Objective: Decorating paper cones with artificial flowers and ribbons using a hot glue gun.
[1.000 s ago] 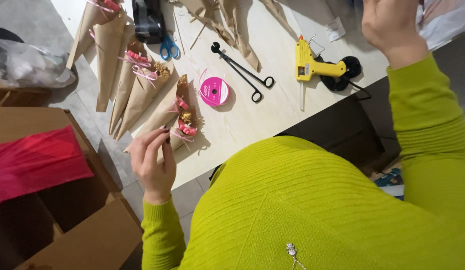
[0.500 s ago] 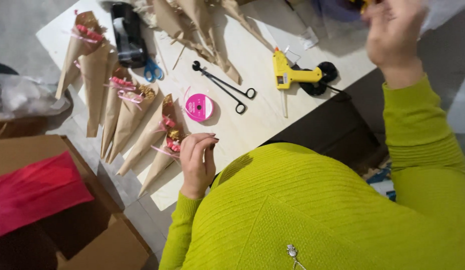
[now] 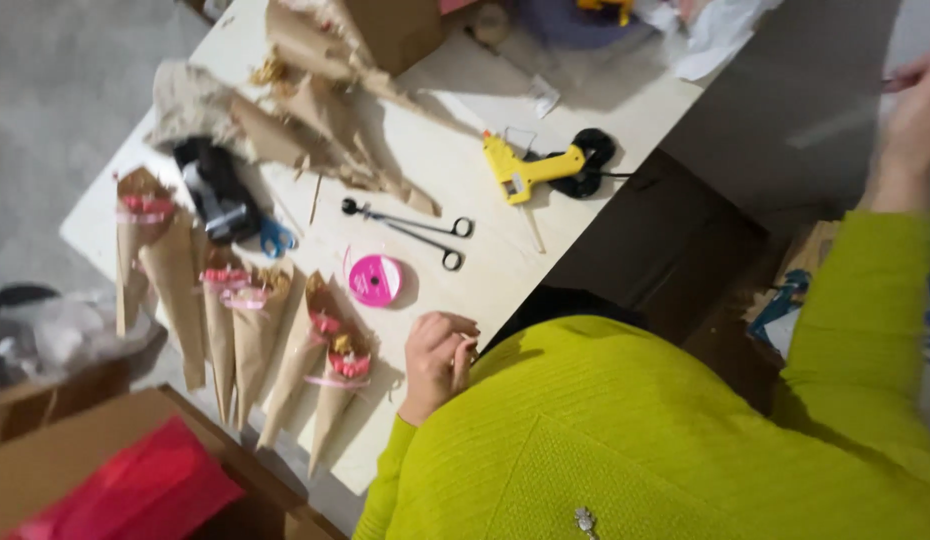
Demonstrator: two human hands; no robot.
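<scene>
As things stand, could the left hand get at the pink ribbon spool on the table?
Probably yes. The left hand rests at the table edge, loosely closed, with the pink ribbon spool lying just beyond it. Only bare tabletop shows between them; the paper cones sit off to the side.

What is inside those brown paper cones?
The brown paper cones show bits of dried filling at their open tops, tied with pink ribbon. Whatever sits deeper inside is hidden by the paper.

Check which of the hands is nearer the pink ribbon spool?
Left. The left hand rests on the table edge just right of and below the pink ribbon spool. The right hand is raised, blurred, far off at the frame's right edge.
</scene>
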